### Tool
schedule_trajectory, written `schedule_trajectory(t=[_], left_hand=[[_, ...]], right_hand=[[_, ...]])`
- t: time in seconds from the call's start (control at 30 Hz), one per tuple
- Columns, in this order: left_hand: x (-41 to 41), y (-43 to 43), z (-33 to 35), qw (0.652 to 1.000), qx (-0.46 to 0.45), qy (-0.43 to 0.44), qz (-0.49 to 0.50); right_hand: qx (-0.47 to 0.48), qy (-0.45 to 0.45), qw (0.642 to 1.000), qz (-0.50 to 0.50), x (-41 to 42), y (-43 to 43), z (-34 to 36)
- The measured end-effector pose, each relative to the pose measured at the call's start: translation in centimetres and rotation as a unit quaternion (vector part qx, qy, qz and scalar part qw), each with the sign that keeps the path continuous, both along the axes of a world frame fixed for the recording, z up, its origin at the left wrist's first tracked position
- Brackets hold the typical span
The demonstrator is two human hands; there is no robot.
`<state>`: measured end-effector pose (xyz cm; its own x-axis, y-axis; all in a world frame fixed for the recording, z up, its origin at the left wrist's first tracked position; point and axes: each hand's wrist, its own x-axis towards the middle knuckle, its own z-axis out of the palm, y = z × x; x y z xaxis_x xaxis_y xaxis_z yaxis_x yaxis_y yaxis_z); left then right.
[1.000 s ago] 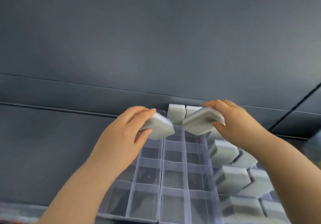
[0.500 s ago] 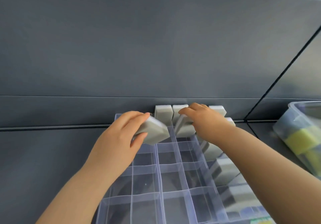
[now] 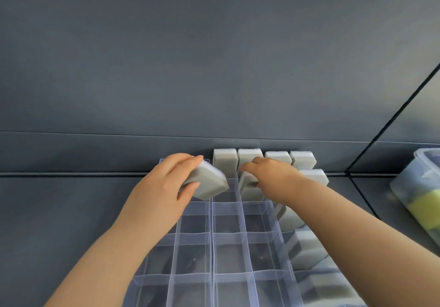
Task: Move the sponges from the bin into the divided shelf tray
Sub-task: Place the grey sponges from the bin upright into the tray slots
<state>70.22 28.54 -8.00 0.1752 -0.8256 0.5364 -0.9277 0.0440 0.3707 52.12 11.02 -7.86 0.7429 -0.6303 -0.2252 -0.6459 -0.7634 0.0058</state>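
A clear divided tray [image 3: 212,242] lies on the dark shelf in front of me. Several grey sponges [image 3: 225,165] stand upright in its back row and down its right column. My left hand [image 3: 164,187] grips one grey sponge [image 3: 209,184], tilted, above the tray's back left cells. My right hand [image 3: 273,178] holds another grey sponge [image 3: 250,191] upright in a cell of the second row, fingers curled over its top. The clear bin [image 3: 419,194] at the right edge holds yellow-green sponges.
A dark grey wall [image 3: 214,56] rises directly behind the tray. Most cells in the tray's left and middle columns hold nothing. The bin stands on the shelf to the right, apart from the tray.
My right hand has lowered its sponge from the air into a second-row cell. My left hand has kept its sponge and stayed over the back left corner. The view shifted, bringing the bin in.
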Motion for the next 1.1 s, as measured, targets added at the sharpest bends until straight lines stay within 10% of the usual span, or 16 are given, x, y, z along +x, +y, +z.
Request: schedule_trajectory(t=[0.53, 1.1], left_hand=[[-3.1, -7.4, 3.3, 0.966, 0.248, -0.054, -0.044], [-3.3, -9.8, -0.2, 0.943, 0.319, -0.073, -0.063]], right_hand=[[0.023, -0.008, 1.0, 0.01, -0.8, -0.4, 0.9], [0.036, -0.014, 0.999, -0.021, -1.3, -0.1, 0.6]])
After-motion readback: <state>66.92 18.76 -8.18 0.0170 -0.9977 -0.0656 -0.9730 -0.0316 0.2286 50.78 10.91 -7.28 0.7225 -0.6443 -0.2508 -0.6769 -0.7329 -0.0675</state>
